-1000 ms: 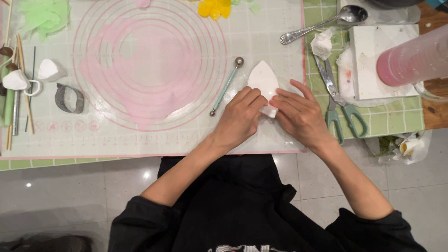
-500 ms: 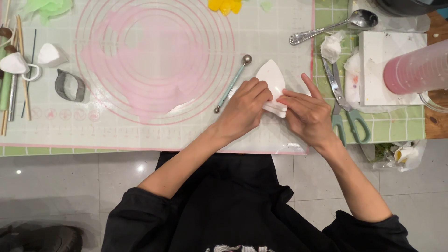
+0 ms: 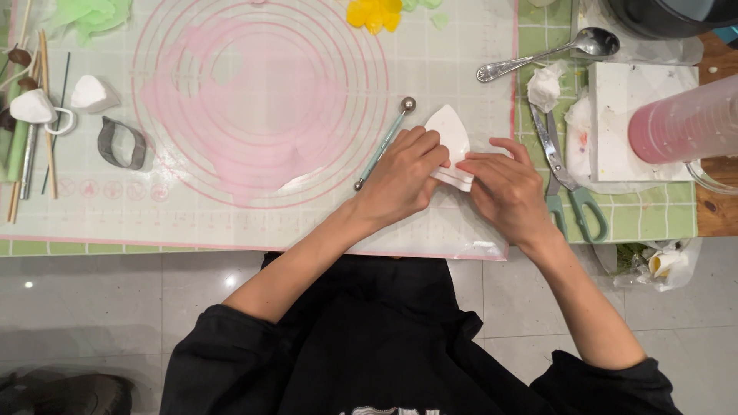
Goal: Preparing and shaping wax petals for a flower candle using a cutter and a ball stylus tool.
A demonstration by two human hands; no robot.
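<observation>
A thin white petal-shaped piece (image 3: pixel 452 135) lies on the translucent work mat (image 3: pixel 430 54). My left hand (image 3: pixel 400 178) pinches its lower left edge with the fingertips. My right hand (image 3: pixel 506 192) presses on its lower right edge, where the piece is folded into a small white fold. A ball-ended modelling tool (image 3: pixel 383 144) lies just left of my left hand, touching neither hand.
A pink smear (image 3: pixel 246 115) covers the mat's circle guide. Scissors (image 3: pixel 565 180), a spoon (image 3: pixel 546 55), a white block (image 3: pixel 646 115) and a pink-filled cup (image 3: pixel 688 119) sit at right. A metal cutter (image 3: pixel 121 142), sticks and white pieces lie at left; yellow (image 3: pixel 374 13) and green (image 3: pixel 88 15) paste at top.
Both hands stay on the white piece, with the fingers shifting slightly along its lower edge. The view has drifted a little; nothing else on the table has moved.
</observation>
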